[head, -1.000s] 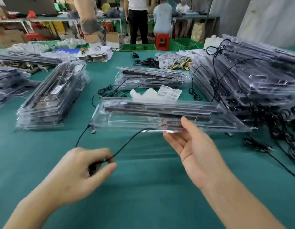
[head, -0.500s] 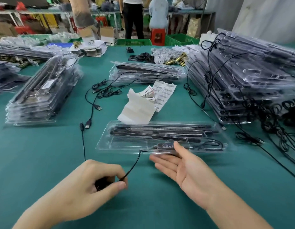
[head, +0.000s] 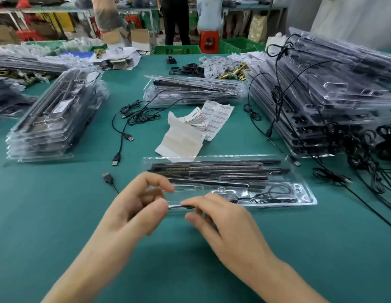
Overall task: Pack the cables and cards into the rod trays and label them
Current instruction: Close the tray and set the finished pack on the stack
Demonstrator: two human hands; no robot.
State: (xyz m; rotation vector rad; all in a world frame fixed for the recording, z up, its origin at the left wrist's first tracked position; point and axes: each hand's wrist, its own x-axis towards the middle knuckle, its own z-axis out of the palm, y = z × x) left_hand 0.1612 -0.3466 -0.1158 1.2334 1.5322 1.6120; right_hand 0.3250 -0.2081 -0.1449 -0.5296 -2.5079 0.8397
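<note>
Your left hand (head: 135, 212) and right hand (head: 225, 221) pinch a black cable (head: 179, 206) between them at the near edge of a clear tray (head: 309, 199) of rods (head: 212, 169) on the green table (head: 59, 204); labels (head: 216, 119) lie beyond.

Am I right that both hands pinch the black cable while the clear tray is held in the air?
No: the head view shows the clear tray lying on the table; the left hand and right hand do pinch the black cable.
</note>
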